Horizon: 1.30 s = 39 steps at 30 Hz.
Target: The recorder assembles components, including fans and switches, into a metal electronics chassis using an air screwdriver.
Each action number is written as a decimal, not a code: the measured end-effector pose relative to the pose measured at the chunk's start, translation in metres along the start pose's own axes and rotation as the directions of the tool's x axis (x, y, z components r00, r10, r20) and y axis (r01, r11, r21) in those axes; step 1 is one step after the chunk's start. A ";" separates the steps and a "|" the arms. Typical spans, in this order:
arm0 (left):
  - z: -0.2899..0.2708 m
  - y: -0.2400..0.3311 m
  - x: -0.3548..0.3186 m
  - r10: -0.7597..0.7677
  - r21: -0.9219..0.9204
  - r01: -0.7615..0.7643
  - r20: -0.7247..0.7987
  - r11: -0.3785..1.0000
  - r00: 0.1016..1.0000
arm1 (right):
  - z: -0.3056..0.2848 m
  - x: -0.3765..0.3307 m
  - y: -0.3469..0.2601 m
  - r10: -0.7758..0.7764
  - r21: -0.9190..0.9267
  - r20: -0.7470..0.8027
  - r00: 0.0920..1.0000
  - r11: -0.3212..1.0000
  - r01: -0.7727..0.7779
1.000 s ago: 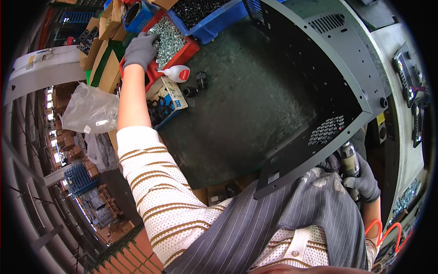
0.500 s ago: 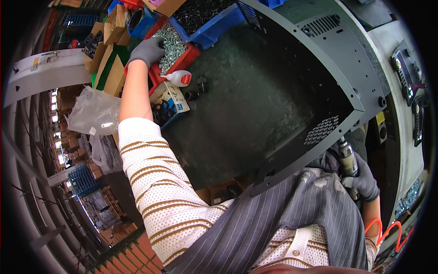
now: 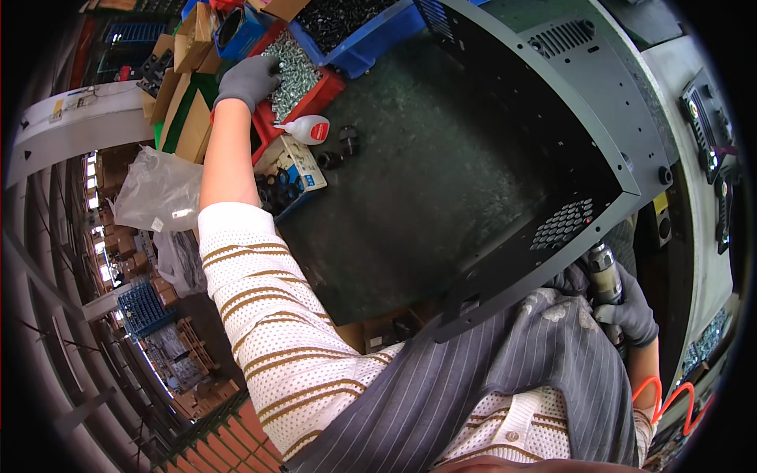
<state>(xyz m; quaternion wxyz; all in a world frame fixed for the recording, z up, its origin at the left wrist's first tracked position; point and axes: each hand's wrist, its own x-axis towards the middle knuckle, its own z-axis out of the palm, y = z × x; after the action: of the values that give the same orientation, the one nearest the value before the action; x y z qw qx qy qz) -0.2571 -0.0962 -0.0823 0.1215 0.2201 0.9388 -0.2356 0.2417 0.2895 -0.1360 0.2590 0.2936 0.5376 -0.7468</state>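
Note:
My left hand (image 3: 247, 81), in a grey glove, reaches to the left edge of a red bin (image 3: 322, 94) of silvery screws (image 3: 293, 71). Its fingers curl at the screws; whatever is between the fingertips is hidden. At my right side, my right hand (image 3: 633, 313), also gloved, is wrapped round a pneumatic screwdriver (image 3: 605, 277), its tip pointing up and away from me. A large black sheet-metal housing (image 3: 635, 118) with vent slots and honeycomb holes stands tilted on the dark green worktable (image 3: 418, 189), its near corner close to my apron.
A white squeeze bottle (image 3: 306, 129) lies against the red bin, near black fittings (image 3: 348, 140) and a small box (image 3: 303, 175). Behind is a blue bin (image 3: 371, 54) of black screws. Cardboard (image 3: 188, 122) and a plastic bag (image 3: 158, 189) sit left; an orange coiled hose (image 3: 666, 398) hangs right.
My left hand has shifted slightly left at the screw bin. The housing appears a little further right in view; my right hand still holds the pneumatic screwdriver, its tip slightly lower.

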 end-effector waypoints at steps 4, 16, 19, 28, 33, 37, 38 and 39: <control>0.000 0.006 0.002 0.035 0.093 -0.031 -0.043 0.995 0.998 | -0.002 -0.001 0.000 0.034 0.009 -0.009 0.999 0.999 -0.033; 0.036 -0.031 -0.027 -0.148 -0.493 -0.100 -0.440 0.865 0.886 | 0.005 0.002 -0.003 0.012 0.034 -0.013 1.000 0.999 -0.011; 0.043 -0.028 -0.039 -0.222 -0.714 -0.235 -0.483 0.660 0.847 | 0.002 0.002 -0.004 0.023 0.026 -0.006 1.000 0.999 -0.023; 0.032 0.008 -0.108 -0.415 -0.881 -0.388 -0.470 0.270 0.779 | -0.004 0.007 0.000 -0.023 -0.028 0.016 1.000 0.999 0.023; 0.072 -0.046 -0.132 -0.520 -0.888 -0.240 -0.430 0.393 0.739 | -0.004 0.007 0.001 -0.042 -0.041 0.031 0.999 0.998 0.043; 0.079 -0.058 -0.146 -0.527 -0.725 0.161 -0.310 0.669 0.791 | -0.005 0.007 0.004 -0.049 -0.044 0.033 0.998 0.998 0.050; 0.078 -0.060 -0.147 -0.521 -0.698 0.220 -0.250 0.681 0.816 | -0.006 0.006 0.005 -0.052 -0.058 0.031 0.998 0.997 0.054; 0.078 -0.061 -0.147 -0.515 -0.667 0.276 -0.188 0.692 0.837 | -0.005 0.005 0.003 -0.054 -0.063 0.036 0.998 0.996 0.057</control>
<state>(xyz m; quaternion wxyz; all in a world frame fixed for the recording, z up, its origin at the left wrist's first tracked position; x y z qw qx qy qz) -0.1475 -0.2360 -0.0765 -0.0428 -0.0038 0.9933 0.1070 0.2414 0.2930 -0.1425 0.2567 0.2572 0.5645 -0.7411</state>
